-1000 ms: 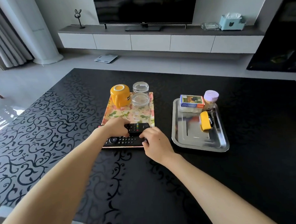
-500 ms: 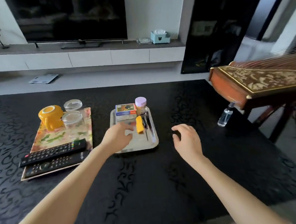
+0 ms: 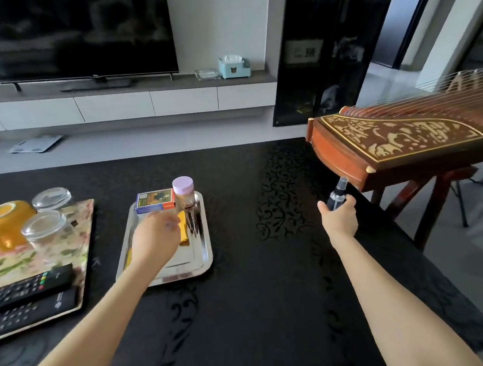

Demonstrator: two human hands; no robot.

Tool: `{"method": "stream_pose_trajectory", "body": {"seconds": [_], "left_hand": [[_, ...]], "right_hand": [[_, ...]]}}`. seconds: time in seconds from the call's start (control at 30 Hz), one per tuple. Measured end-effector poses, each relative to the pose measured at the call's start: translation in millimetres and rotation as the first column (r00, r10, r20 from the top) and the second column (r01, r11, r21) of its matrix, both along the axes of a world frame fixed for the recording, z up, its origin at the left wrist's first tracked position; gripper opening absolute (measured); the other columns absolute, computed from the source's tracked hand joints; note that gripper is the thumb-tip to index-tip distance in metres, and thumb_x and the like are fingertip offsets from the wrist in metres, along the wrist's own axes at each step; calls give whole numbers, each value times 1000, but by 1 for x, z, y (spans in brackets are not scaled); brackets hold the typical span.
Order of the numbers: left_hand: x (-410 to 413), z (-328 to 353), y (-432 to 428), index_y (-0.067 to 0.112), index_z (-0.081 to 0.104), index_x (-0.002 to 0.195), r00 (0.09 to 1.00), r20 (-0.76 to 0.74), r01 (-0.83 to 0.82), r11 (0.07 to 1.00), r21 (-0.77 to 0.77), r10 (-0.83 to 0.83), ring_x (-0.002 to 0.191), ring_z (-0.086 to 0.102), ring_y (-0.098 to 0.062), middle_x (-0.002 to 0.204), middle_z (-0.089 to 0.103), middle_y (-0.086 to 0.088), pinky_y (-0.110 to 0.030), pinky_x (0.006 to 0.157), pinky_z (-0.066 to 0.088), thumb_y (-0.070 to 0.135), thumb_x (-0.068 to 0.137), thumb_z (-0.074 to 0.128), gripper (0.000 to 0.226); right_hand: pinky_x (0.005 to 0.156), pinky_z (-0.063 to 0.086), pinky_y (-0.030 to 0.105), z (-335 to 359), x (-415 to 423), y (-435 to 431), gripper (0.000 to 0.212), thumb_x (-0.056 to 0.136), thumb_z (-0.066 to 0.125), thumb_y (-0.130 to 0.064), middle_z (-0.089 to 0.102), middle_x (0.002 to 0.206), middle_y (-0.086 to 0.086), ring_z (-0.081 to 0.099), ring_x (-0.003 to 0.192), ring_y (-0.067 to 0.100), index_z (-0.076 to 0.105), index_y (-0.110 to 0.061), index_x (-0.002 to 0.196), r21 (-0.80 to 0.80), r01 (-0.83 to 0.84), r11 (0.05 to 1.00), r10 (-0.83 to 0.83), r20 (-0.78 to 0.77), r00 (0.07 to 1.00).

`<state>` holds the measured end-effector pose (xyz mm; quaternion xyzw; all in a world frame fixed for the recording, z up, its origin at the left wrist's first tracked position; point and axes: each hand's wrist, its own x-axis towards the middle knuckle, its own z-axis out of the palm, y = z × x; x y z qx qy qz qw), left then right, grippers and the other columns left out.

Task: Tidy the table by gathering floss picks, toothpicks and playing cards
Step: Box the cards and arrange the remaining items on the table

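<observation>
While our right hand (image 3: 339, 219) grips the bottle (image 3: 337, 194), probably to clear it, our left hand (image 3: 156, 236) hovers loosely open above the tray (image 3: 196, 270).

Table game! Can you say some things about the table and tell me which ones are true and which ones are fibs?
1. The right hand holds a little spray bottle. True.
2. The left hand is over the flowered tray. False: it is over the metal tray.
3. The card box lies on the metal tray, next to the jar with the purple lid. True.
4. The orange mug stands on the metal tray. False: it stands on the flowered tray, beside the glass jars.
</observation>
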<state>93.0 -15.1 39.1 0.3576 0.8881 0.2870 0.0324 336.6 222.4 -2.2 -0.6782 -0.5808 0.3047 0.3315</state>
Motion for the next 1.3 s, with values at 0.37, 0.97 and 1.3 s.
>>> {"method": "stream_pose_trajectory", "body": {"seconds": [0.37, 0.97, 1.3], "left_hand": [[-72, -39, -40, 8, 61, 112, 962, 51, -256, 948, -191, 270, 96, 59, -34, 111, 62, -16, -31, 71, 43, 11, 78, 56, 35], [-96, -65, -58, 10, 51, 54, 929, 263, -214, 957, -195, 262, 53, 40, -24, 54, 44, -7, -25, 46, 29, 2, 71, 53, 19], [-86, -49, -86, 11, 68, 91, 958, 172, -216, 973, -86, 228, 83, 61, -26, 87, 67, -7, -27, 65, 44, 8, 86, 47, 22]], "right_hand": [[67, 37, 27, 12, -83, -69, 30, 83, 67, -37, 60, 80, -5, 60, 80, 19, 59, -12, 98, 261, -344, 902, 353, 13, 936], [77, 38, 21, 6, -279, -185, 40, 83, 69, -28, 63, 114, 4, 59, 106, 21, 55, -11, 116, 74, -772, 631, 769, 70, 635], [64, 36, 26, -1, -224, -187, 25, 90, 57, -25, 60, 109, 3, 61, 95, 22, 54, -16, 113, 220, -643, 734, 534, 397, 746]]}}
